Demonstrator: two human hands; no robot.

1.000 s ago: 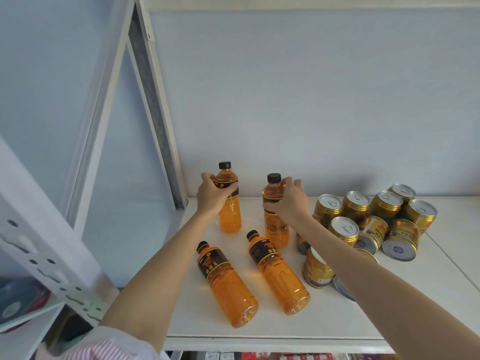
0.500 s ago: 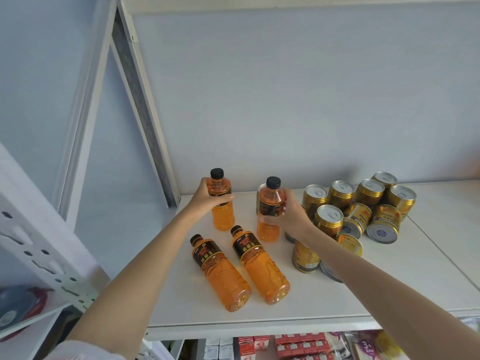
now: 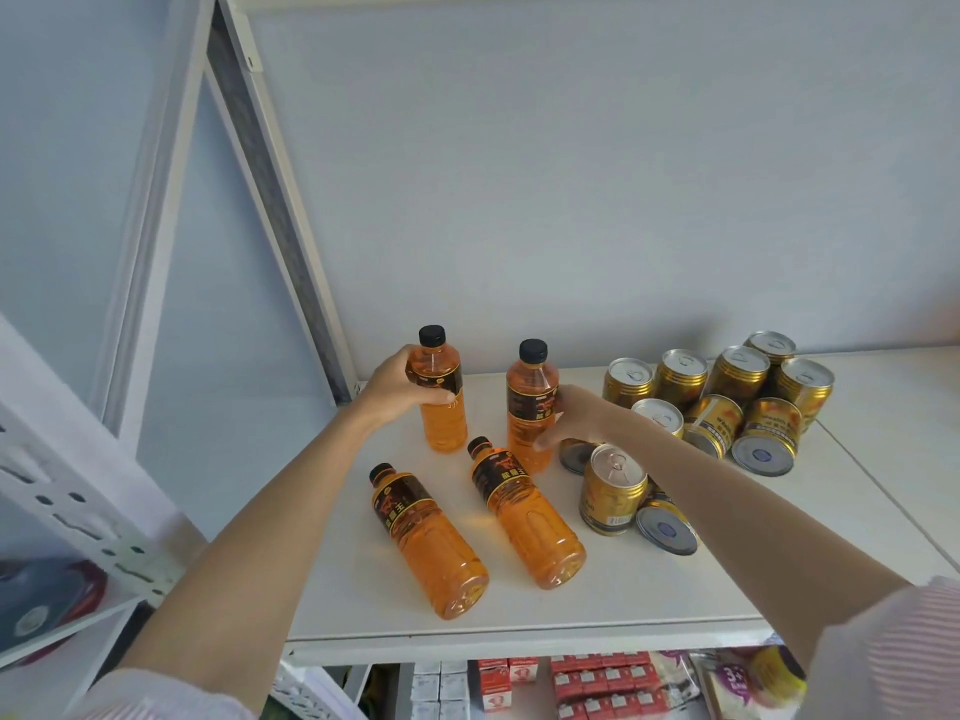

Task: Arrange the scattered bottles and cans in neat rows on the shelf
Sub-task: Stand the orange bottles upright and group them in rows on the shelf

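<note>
At the back-left of the shelf (image 3: 675, 610), two orange bottles stand upright, one in each hand. Left hand (image 3: 400, 389) is wrapped around the left bottle (image 3: 441, 402) at label height, grip closed on it. Right hand (image 3: 576, 415) sits against the side of the right bottle (image 3: 530, 407); fingers curl round the label but look looser, can't tell if it's clamped or just steadying.

Step in hand, as I read it: starting the bottle row along the back wall. Both standing bottles are apart, not yet lined up tight.

Two more bottles lie on their sides nearer the front edge: left lying bottle (image 3: 431, 543) and right lying bottle (image 3: 527, 517), caps pointing back. Cans (image 3: 727, 397) cluster to the right, some upright, some tipped; one upright front can (image 3: 615, 488) is just beside the right forearm.

Next move probably needs: seat both bottles, let go, then stand the lying pair. Watch the forearm near that front can.
</note>
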